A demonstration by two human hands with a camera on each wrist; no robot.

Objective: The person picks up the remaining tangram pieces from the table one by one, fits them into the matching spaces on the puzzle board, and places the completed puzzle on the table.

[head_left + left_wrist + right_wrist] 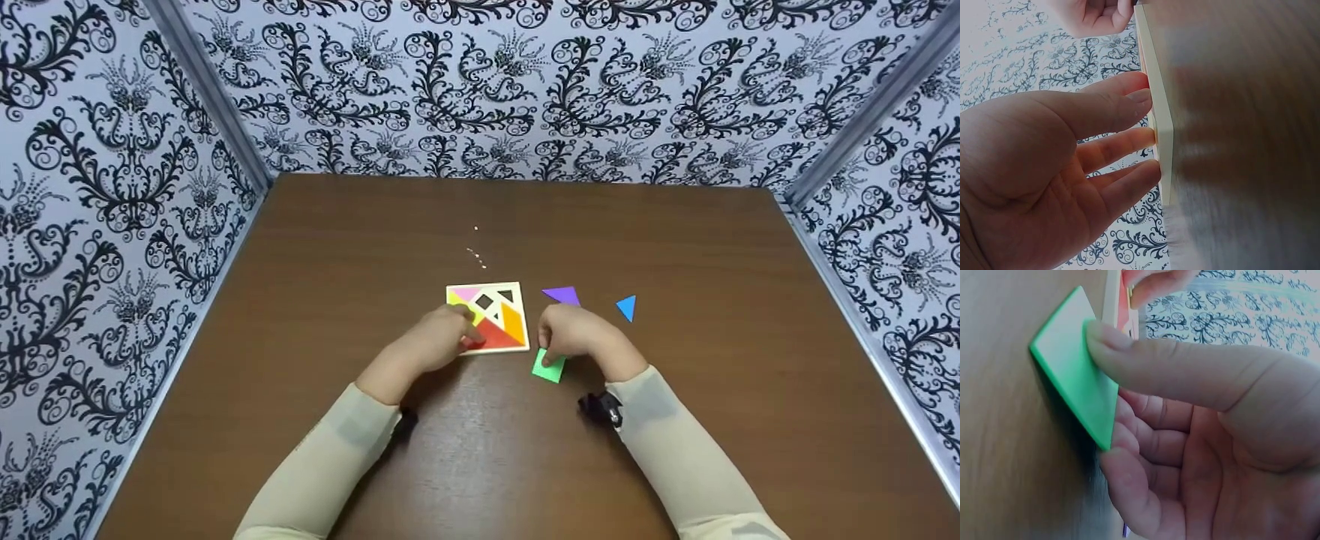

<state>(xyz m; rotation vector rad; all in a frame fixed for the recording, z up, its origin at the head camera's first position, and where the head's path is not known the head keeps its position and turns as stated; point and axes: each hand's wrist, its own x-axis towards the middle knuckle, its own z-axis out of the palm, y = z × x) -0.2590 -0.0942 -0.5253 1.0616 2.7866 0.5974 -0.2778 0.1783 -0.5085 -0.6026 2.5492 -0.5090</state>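
Observation:
A cream tangram board point(524, 319) lies flat on the table, with pink point(464, 293), yellow, red point(499, 337) and orange point(513, 324) pieces inside it and several dark gaps among them. My left hand point(435, 337) reaches over the board's near left side, its fingertips touching it. In the left wrist view those fingers point(1123, 188) are spread and loosely bent against the board. Just right of the board, my right hand point(576, 330) pinches a green four-sided piece point(1067, 354), thumb on its face and fingers behind. The piece is tilted close to the tabletop.
Beyond the right hand lies a purple triangle point(564, 294), partly covered by it. A blue triangle point(627, 307) is farther right. The brown wooden table point(360, 247) is bounded by patterned walls point(480, 90) at the back and both sides.

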